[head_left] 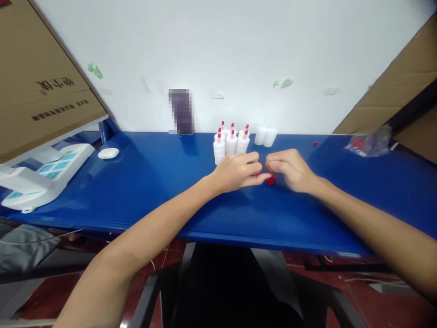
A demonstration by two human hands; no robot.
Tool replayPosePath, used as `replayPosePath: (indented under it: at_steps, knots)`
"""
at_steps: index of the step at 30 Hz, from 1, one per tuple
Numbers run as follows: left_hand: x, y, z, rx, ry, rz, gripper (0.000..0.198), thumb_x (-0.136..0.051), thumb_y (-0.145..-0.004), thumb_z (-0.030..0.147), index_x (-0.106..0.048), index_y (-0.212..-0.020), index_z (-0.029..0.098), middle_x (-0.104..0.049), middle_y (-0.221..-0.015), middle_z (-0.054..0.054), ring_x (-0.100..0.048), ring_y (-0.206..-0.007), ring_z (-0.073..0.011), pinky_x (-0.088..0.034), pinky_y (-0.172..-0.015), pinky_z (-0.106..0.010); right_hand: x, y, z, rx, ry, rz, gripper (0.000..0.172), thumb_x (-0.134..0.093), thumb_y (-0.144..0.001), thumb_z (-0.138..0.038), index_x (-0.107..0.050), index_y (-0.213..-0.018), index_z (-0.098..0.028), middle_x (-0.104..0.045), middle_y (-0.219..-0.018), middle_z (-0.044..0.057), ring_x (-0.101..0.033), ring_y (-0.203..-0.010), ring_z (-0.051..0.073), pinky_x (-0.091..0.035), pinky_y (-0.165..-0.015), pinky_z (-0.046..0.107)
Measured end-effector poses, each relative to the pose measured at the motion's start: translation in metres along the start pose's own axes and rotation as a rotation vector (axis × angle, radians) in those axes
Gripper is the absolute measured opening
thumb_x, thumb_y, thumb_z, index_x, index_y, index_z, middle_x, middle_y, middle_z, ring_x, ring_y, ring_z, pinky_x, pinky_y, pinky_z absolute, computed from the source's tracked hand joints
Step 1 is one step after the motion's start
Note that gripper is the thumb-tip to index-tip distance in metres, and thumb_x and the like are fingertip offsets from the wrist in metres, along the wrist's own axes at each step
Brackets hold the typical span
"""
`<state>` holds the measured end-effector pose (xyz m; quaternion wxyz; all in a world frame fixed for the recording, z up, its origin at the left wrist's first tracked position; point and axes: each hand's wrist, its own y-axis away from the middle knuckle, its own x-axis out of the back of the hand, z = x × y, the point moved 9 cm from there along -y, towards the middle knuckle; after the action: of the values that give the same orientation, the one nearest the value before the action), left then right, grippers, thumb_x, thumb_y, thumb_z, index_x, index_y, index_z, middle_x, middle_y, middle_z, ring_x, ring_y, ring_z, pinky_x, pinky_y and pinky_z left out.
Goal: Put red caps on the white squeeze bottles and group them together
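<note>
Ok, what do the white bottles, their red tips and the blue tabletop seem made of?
White bottles: likely plastic, low-sheen, given their smooth, milky walls. Red tips: likely plastic, from the even color; finish too small to judge. Tabletop: glossy, from its blurred reflections; laminate or painted, can't tell.

Left hand (237,172) and right hand (292,171) close together, fingers (251,166) curled, forearms (167,212) angled inward.

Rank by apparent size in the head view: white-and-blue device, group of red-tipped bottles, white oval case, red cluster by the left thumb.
1. White-and-blue device
2. Group of red-tipped bottles
3. White oval case
4. Red cluster, visible part
</note>
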<state>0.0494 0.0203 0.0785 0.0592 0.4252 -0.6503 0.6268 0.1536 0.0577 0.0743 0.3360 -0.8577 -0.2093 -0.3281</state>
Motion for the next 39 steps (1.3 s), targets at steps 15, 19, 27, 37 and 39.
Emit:
replayPosePath:
  at_steps: [15,19,27,37,39]
  knots:
    - [0.008,-0.008,0.03,-0.111,0.117,0.143,0.034,-0.06,-0.099,0.029,-0.062,-0.067,0.017,-0.076,-0.12,-0.009,-0.072,-0.114,-0.0212,-0.063,-0.09,-0.035,0.004,0.004,0.027,-0.201,-0.347,0.211,0.061,-0.03,-0.1,-0.07,-0.058,-0.075,-0.022,-0.052,-0.061,0.002,-0.048,-0.057,0.018,-0.038,-0.057,0.034]
    - [0.01,-0.005,0.025,-0.12,0.14,0.193,0.033,-0.061,-0.098,0.029,-0.06,-0.068,0.018,-0.078,-0.108,-0.008,-0.074,-0.103,-0.0172,-0.063,-0.092,-0.032,0.006,0.005,0.017,-0.146,-0.21,0.229,0.051,-0.034,-0.1,-0.071,-0.051,-0.087,-0.025,-0.05,-0.066,-0.002,-0.045,-0.058,0.016,-0.036,-0.058,0.032]
    - [0.02,-0.003,-0.01,0.09,0.132,0.227,0.035,-0.058,-0.098,0.022,-0.052,-0.064,0.018,-0.079,-0.087,-0.002,-0.074,-0.08,-0.0127,-0.057,-0.073,-0.027,0.007,0.002,0.019,-0.111,-0.008,0.209,0.043,-0.038,-0.103,-0.062,-0.056,-0.093,-0.024,-0.056,-0.066,-0.002,-0.054,-0.061,0.017,-0.041,-0.064,0.032]
    - [-0.022,0.004,-0.009,0.074,0.16,-0.164,0.038,-0.055,-0.098,0.028,-0.057,-0.061,0.019,-0.074,-0.072,-0.002,-0.07,-0.069,-0.0138,-0.053,-0.072,-0.029,0.031,0.008,0.017,-0.064,0.042,0.534,0.035,-0.076,-0.082,-0.048,-0.052,-0.073,-0.024,-0.055,-0.063,-0.003,-0.049,-0.057,0.015,-0.042,-0.058,0.03]
    - [-0.028,0.004,-0.006,0.057,0.169,-0.224,0.038,-0.055,-0.098,0.029,-0.059,-0.062,0.019,-0.073,-0.071,-0.002,-0.069,-0.069,-0.0146,-0.053,-0.075,-0.031,0.034,0.01,0.011,-0.037,0.057,0.565,0.036,-0.078,-0.079,-0.046,-0.05,-0.07,-0.024,-0.053,-0.061,-0.003,-0.049,-0.058,0.015,-0.041,-0.058,0.031]
